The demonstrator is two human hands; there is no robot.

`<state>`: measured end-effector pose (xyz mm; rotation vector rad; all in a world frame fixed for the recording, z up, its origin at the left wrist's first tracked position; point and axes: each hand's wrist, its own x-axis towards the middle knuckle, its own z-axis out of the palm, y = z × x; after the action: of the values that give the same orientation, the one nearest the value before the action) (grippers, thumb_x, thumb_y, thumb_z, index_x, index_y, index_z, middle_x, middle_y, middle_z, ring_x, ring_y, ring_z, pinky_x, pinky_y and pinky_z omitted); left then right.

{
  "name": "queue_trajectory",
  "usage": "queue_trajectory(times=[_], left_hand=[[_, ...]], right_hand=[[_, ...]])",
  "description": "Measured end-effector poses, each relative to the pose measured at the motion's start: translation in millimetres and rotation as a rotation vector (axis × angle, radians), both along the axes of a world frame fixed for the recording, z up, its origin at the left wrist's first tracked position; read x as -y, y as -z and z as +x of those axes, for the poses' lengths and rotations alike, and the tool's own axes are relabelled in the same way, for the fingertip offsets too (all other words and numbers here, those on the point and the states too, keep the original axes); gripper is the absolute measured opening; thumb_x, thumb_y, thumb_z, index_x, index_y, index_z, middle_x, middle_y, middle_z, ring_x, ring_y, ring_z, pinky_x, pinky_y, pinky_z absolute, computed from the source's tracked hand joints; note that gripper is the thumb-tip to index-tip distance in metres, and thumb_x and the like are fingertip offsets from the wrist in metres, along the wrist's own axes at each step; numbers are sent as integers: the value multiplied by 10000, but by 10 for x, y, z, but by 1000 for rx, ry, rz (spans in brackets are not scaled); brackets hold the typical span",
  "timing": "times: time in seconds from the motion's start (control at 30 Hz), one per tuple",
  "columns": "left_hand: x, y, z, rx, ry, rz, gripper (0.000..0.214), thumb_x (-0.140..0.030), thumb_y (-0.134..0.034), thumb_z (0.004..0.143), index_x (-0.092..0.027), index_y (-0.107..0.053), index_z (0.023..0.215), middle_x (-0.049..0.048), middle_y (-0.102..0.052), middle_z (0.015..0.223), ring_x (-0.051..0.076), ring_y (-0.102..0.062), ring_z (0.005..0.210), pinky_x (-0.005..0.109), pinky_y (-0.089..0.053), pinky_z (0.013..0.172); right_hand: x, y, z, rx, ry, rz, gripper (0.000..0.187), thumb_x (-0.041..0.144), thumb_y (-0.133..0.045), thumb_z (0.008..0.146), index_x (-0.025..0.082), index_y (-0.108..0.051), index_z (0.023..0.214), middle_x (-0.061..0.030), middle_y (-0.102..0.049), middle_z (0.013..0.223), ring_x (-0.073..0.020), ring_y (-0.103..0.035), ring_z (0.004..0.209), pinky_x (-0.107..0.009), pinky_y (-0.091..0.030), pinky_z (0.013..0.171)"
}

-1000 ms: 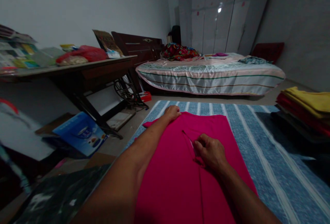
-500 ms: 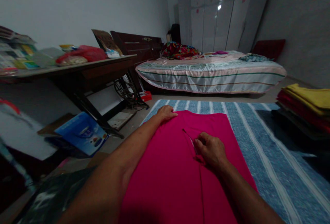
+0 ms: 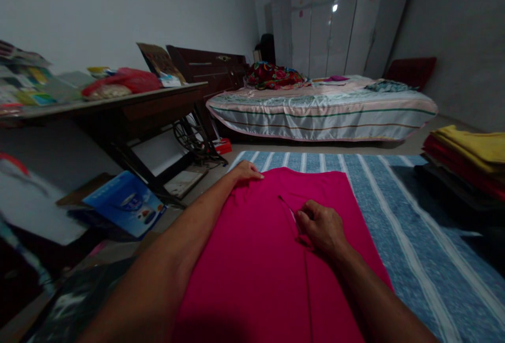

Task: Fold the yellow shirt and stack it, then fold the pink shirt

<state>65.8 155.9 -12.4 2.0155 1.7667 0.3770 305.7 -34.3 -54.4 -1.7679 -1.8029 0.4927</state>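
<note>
A bright pink garment (image 3: 260,259) lies spread flat on a blue striped mat (image 3: 410,238) on the floor. My left hand (image 3: 245,171) reaches to the garment's far left corner, fingers stretched flat on the cloth. My right hand (image 3: 320,225) rests on the middle of the garment beside a short slit, its fingers curled and pinching the fabric there. Both forearms lie over the pink cloth.
A stack of folded yellow, red and dark cloths (image 3: 469,161) sits at the right. A dark table (image 3: 118,109) piled with bags and papers stands at the left, a blue box (image 3: 126,203) under it. A bed (image 3: 323,109) and white wardrobe (image 3: 335,22) are behind.
My left hand has slid leftward along the garment's far edge, and the small pink flap that stuck out at the left is gone. My right hand has stayed in place.
</note>
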Motion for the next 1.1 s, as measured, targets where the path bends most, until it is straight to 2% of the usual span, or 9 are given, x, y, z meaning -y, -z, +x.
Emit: queue_trajectory(times=[0.07, 0.33, 0.5, 0.67, 0.77, 0.87, 1.1], left_hand=[[7, 7, -37, 36, -17, -11, 327, -403, -795, 525, -123, -671, 639, -31, -529, 490, 84, -422, 452, 218, -308, 450], [16, 73, -13, 42, -74, 81, 64, -200, -672, 599, -147, -638, 585, -43, -486, 484, 89, -423, 517, 208, -282, 482], [71, 37, 33, 69, -91, 64, 100, -242, -672, 614, -144, -656, 629, -40, -489, 490, 96, -437, 520, 212, -287, 479], [176, -28, 4, 132, -104, -42, 242, -357, -728, 622, -136, -655, 688, -51, -466, 460, 76, -368, 423, 215, -251, 426], [206, -49, -13, 139, -104, -107, 248, -323, -781, 564, -131, -636, 626, -55, -455, 438, 70, -357, 410, 213, -239, 416], [214, -61, 4, 137, -98, -140, 213, -255, -788, 547, -131, -654, 657, -59, -478, 452, 72, -388, 424, 209, -271, 429], [275, -125, 85, 62, -6, -110, 80, -166, -666, 672, -127, -664, 741, -39, -544, 505, 86, -416, 448, 222, -305, 453]], right_hand=[[-2, 4, 1, -5, 6, -3, 214, 362, -515, 856, 233, -671, 787, 1, -658, 635, -146, -576, 606, -244, -234, 523], [7, 5, 8, -1, 1, 15, 231, 371, -508, 859, 224, -667, 780, 5, -649, 624, -135, -561, 585, -244, -224, 517], [6, -1, 8, -5, -2, 9, 231, 366, -505, 859, 227, -676, 790, 4, -652, 622, -135, -564, 582, -245, -230, 517], [10, 2, 0, -2, 12, 5, 219, 364, -511, 857, 233, -673, 790, 1, -656, 632, -143, -575, 598, -245, -237, 521], [16, 3, -3, -6, 11, -6, 215, 368, -513, 857, 235, -669, 794, 3, -650, 627, -144, -570, 594, -244, -238, 521], [21, -4, -5, -12, 12, -9, 215, 366, -509, 857, 233, -668, 799, 3, -648, 622, -145, -572, 596, -244, -237, 522], [14, -11, -1, -6, 8, -9, 232, 373, -499, 858, 234, -679, 813, -4, -659, 640, -148, -577, 606, -249, -234, 523]])
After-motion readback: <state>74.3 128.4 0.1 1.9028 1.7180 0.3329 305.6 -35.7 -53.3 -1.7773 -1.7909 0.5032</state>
